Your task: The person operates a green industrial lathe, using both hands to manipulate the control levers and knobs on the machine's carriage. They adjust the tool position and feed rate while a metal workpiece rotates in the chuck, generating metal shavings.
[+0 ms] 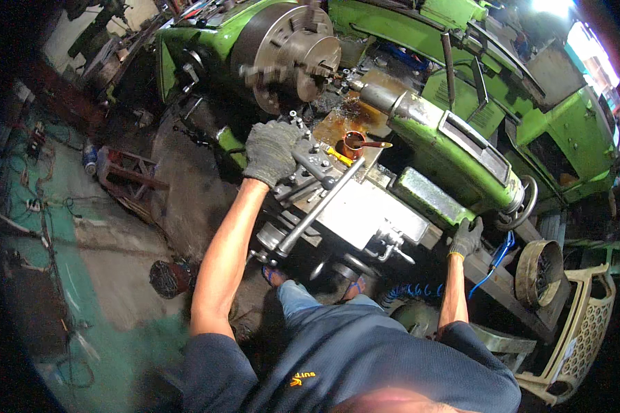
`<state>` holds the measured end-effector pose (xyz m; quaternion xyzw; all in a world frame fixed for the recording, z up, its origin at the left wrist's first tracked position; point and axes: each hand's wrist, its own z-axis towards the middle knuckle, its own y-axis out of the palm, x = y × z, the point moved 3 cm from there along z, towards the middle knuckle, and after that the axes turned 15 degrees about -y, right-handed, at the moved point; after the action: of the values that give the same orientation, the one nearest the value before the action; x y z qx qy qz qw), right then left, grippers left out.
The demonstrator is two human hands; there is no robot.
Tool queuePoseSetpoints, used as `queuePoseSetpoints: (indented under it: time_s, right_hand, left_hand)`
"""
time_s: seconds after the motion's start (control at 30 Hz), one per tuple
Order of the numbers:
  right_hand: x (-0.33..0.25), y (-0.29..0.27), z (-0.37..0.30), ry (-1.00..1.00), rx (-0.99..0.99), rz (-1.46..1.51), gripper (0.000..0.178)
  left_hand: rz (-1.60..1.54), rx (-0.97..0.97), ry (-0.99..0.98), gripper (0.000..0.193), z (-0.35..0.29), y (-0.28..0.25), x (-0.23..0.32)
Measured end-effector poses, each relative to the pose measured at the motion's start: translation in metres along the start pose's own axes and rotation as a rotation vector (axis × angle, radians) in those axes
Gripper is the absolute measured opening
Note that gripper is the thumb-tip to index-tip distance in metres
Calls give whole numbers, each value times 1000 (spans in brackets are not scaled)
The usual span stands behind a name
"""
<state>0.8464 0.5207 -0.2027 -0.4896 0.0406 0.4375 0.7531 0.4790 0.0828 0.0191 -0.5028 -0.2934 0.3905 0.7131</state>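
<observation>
My left hand (271, 153), in a grey knit glove, is at the left side of the lathe's tool post (315, 165). Its fingers are mostly hidden, so their grip cannot be made out. A long metal lever (324, 203) with a dark knob slants beside it. Ahead, the chuck (275, 58) is smeared by motion and carries a round metal workpiece (318, 67). My right hand (466, 238), also gloved, lies at the near end of the green tailstock base (434, 196) with its fingers apart.
A copper-coloured cup (353, 142) with a brush (375, 144) in it stands behind the tool post, near a yellow-handled item (339, 156). The tailstock handwheel (520, 203) is far right. A blue coiled hose (413, 290) and a round metal drum (539, 274) lie nearer.
</observation>
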Motion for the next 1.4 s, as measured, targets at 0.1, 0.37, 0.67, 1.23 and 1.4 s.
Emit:
queuePoseSetpoints:
  time_s: [0.1,0.37,0.67,1.23,1.4]
  right_hand:
    - [-94,-28,-25,-117,-16,133,52]
    - [-300,-9,-93,-391,-355,79,38]
    - [-362,-6,-113,-489,-158,-132,36]
    - [-356,19,-103,-245,-206,-239,24]
    - [-364,21,-105,-257,-169,-317,22]
  left_hand:
    - [-133,33,22,21,-1,0,-3]
    - [-428,33,138,26,-2,27,-10]
    - [-615,68,302,56,-10,-9,-45]
    - [-1075,-1015,-1189,35,-175,342,-417]
    - [-1358,-1109,-1553,54,-122,379,-440]
